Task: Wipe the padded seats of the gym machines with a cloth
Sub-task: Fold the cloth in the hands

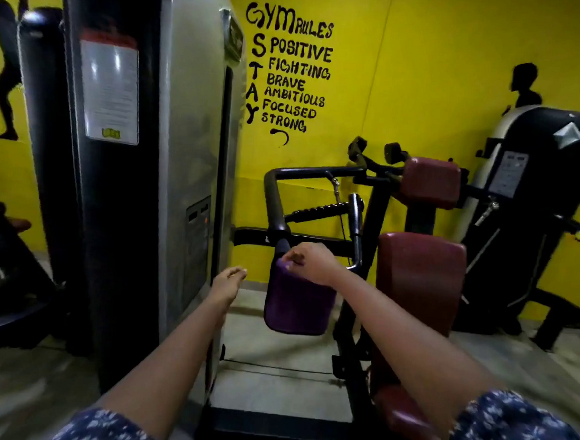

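Note:
A purple cloth (296, 302) hangs down from the black handle (276, 201) of the machine in front of me. My right hand (309, 260) pinches its top edge, fingers curled round the fabric. My left hand (228, 279) reaches forward just left of the cloth, fingers together and holding nothing. To the right stands the machine's dark red padded backrest (420, 280), with a smaller red pad (430, 181) above it and the red seat (405, 420) low in front.
A tall grey weight-stack housing (184, 143) stands close on the left. Another black machine (537, 202) is at the right by the yellow wall (412, 73). A dark bench frame (0, 268) sits far left. Pale floor (272, 349) lies between the machines.

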Available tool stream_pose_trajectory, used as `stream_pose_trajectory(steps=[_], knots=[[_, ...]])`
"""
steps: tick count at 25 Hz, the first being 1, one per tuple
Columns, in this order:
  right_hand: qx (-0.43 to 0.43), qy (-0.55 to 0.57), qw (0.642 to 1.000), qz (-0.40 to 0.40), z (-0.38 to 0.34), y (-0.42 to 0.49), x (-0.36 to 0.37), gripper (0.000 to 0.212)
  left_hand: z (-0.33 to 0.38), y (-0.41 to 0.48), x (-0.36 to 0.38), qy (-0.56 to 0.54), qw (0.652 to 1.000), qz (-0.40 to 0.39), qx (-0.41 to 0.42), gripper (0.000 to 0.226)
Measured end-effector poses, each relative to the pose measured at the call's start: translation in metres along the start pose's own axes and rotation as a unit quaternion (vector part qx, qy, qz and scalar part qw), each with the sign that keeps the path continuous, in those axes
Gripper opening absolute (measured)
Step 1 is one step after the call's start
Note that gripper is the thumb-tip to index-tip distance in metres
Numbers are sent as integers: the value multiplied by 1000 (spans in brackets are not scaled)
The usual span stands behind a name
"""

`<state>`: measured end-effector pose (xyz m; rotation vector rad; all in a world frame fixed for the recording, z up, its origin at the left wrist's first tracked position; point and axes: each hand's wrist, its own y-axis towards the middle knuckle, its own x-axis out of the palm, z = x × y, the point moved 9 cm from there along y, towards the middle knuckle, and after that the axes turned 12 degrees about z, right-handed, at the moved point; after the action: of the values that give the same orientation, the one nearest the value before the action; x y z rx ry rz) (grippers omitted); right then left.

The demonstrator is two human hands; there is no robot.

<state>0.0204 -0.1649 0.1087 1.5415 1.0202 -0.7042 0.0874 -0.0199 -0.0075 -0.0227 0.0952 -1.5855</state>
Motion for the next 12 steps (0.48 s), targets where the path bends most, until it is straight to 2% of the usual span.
stream_pose_trajectory(steps=[4, 6, 8, 12], knots=[[-30, -103, 988, -113, 14, 57, 49, 48, -1, 43, 8, 21, 999, 3, 26, 35], [-42, -141, 980, -137, 26, 75, 70, 45, -5, 55, 20, 28, 999, -12, 23, 35], [-52, -141, 982, -111, 29, 80, 72, 35, 1, 55, 33, 20, 999, -38, 32, 32], [1, 18, 1000, -13, 18, 76, 28, 28, 38, 30, 54, 6, 985, -120, 125, 24]])
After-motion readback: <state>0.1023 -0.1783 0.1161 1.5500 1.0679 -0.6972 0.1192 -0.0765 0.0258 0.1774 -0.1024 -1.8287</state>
